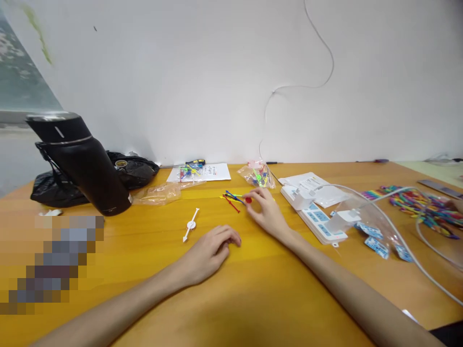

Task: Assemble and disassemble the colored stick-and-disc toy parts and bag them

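Observation:
My right hand (266, 210) reaches forward on the wooden table (253, 289) and pinches a small red round piece (248, 200). That piece lies at the end of a little cluster of blue, red and yellow plastic sticks (231, 197). My left hand (210, 250) rests on the table nearer to me, fingers curled loosely, holding nothing I can see. A white plastic pointer with a round hub (191, 224) lies just left of it.
A black flask (81, 161) leans at the left in front of a black bag (133, 171). Clear bags of coloured pieces (258, 174), a paper sheet (213, 171), a white power strip (318, 219), a cable (405, 241) and a heap of coloured sticks (423, 205) lie behind and right.

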A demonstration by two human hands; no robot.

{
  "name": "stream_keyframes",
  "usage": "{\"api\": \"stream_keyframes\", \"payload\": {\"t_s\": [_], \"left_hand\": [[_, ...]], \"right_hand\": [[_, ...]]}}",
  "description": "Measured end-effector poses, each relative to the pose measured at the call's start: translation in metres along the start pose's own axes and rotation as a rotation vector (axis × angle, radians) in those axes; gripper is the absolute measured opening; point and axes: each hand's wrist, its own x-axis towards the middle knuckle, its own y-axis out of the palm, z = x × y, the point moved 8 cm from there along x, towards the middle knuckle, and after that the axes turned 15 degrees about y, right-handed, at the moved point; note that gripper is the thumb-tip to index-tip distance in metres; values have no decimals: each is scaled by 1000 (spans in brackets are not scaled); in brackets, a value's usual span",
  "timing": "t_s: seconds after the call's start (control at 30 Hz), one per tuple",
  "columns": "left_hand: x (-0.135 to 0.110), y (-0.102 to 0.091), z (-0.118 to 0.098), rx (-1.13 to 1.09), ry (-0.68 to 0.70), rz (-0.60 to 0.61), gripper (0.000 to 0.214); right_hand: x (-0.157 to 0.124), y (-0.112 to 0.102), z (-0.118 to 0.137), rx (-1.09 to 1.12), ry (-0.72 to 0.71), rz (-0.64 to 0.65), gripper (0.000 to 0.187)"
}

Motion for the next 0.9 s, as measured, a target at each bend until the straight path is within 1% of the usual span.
{"api": "stream_keyframes", "payload": {"t_s": [0.03,0.13,0.27,0.47,0.7,0.8,0.9], "left_hand": [[0,1,0,9,9,10,34],[0,2,0,23,21,18,33],[0,3,-3,40,40,33,34],[0,4,-8,70,69,40,34],[0,5,-12,89,103,55,34],[0,6,-12,104,112,66,34],[0,7,-11,115,108,72,34]], "right_hand": [[2,0,-7,-68,7,-6,21],[4,8,-20,-278,15,36,18],[1,15,-20,-447,20,54,12],[-1,12,-22,-493,45,27,12],[-2,13,-21,-530,60,13,11],[-2,13,-20,-561,67,6,10],[-2,13,-20,-546,62,1,9]]}}
